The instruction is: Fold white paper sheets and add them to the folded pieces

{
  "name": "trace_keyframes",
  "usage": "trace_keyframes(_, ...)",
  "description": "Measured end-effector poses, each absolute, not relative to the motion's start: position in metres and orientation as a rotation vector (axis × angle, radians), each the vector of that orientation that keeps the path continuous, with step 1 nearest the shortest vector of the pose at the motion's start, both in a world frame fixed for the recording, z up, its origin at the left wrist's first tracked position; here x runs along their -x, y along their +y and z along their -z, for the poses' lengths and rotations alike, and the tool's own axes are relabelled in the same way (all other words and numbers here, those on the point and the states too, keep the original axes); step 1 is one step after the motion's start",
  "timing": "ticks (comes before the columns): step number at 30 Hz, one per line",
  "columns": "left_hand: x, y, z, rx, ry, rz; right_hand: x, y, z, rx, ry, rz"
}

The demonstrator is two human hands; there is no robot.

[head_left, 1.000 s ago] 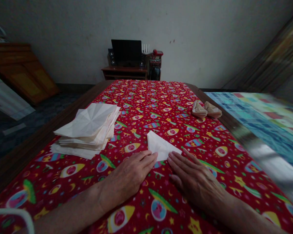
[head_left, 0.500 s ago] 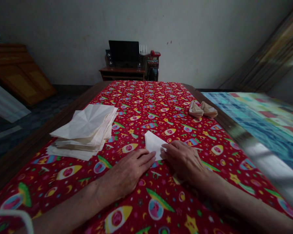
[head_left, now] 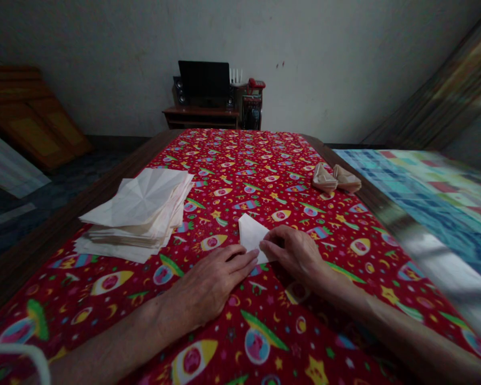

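A small folded piece of white paper (head_left: 250, 230) lies on the red tablecloth in front of me, one corner pointing away. My left hand (head_left: 212, 278) rests flat on the cloth, its stretched fingertips pressing on the paper's near left edge. On the paper's right side, my right hand (head_left: 299, 254) has its fingers bent and pinched together at the edge, covering part of it. The fingertips of both hands almost meet. To the left sits a stack of creased paper sheets (head_left: 144, 198); fold lines fan out across the top sheet.
Two folded paper pieces (head_left: 324, 179) stand near the table's right edge. The tablecloth (head_left: 240, 160) has a rocket print. Beyond the table are a monitor (head_left: 204, 80) and a red telephone (head_left: 256, 83). A bed (head_left: 417, 198) is at right, a wooden cabinet (head_left: 36, 117) at left.
My right hand has slid slightly left along the paper, and its fingers are more curled. The left hand stays nearly in place. The view has shifted a little.
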State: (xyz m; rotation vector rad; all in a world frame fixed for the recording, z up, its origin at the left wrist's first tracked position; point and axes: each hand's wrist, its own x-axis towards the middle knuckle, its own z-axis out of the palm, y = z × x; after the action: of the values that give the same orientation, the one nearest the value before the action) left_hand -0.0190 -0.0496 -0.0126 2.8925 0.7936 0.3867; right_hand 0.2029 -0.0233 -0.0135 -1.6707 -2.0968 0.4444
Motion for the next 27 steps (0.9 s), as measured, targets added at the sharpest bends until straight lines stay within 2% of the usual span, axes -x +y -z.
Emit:
trace_keyframes(11,0.019,-0.049,0.012,-2.918,0.792,-0.398,-0.2,-0.027,0.011,1.692,-2.137,-0.313)
trace_keyframes(18,0.019,-0.049,0.01,-2.897,0.808,-0.361,-0.199,-0.029,0.013,1.513,-2.253,-0.146)
trace_keyframes(24,0.018,-0.049,0.011,-2.874,0.801,-0.369,-0.198,-0.043,0.011,1.295,-2.468,0.175)
trace_keyframes(27,0.018,-0.049,0.009,-2.857,0.786,-0.363,-0.199,-0.051,0.007,1.181,-2.592,0.145)
